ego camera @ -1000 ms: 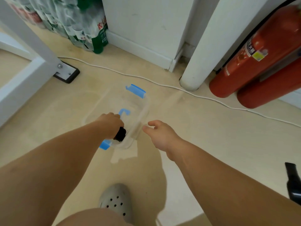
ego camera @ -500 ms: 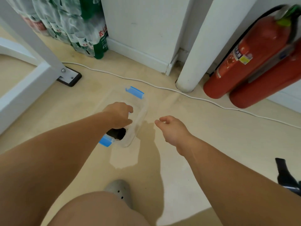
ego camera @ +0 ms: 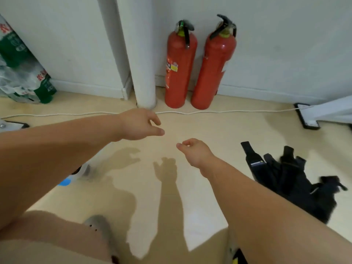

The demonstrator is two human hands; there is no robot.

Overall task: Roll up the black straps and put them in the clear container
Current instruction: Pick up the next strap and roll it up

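Several limp black fabric straps [ego camera: 289,180] lie heaped on smooth floor [ego camera: 190,126].

One wide-angle camera, worn on the person's head, looks forward and steeply down at the nearby floor [ego camera: 200,128]. The left hand [ego camera: 140,124] enters from 8 o'clock, the right hand [ego camera: 194,151] from 5 o'clock. The view faces the white wall [ego camera: 285,44] at 12 o'clock; the black straps [ego camera: 289,178] lie toward 4 o'clock.

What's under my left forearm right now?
Under the left forearm, one corner of the clear plastic container and its blue clip show. The arm covers the rest, so the container's contents cannot be seen.
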